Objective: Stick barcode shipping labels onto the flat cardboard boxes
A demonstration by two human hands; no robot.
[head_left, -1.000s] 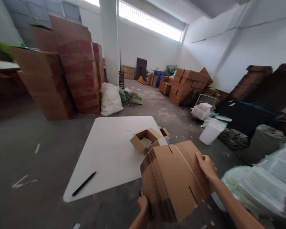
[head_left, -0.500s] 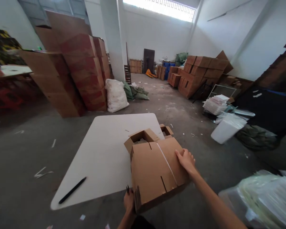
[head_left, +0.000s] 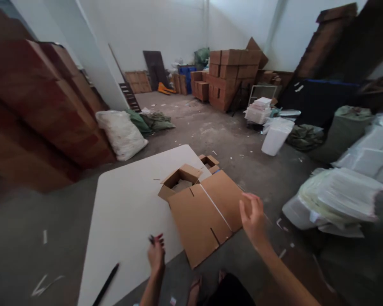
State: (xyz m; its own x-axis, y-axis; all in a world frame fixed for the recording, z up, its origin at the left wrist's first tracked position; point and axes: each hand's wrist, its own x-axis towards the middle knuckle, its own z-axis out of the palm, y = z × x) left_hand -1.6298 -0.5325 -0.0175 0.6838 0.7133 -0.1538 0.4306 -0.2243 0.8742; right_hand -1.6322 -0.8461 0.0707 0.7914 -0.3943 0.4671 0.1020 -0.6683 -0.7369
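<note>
A black pen-like stick (head_left: 107, 282) was plonked on the white worktop (head_left: 127, 221), nearer than the left fingers (head_left: 160, 240) and off to their left. Some small dark tool (head_left: 151, 240) was gripped in those. The flat cardboard bundle (head_left: 191, 216), tied with white string (head_left: 215, 206), was placed between both sets of fingers, partly past the worktop's edge. The right fingers (head_left: 256, 206) were loosely curled, fairly wide, by its right side; contact couldn't be made out. An open box (head_left: 191, 171) was set just beyond the bundle, between the fingers. Way past them, brown cartons (head_left: 236, 63) were stacked.
</note>
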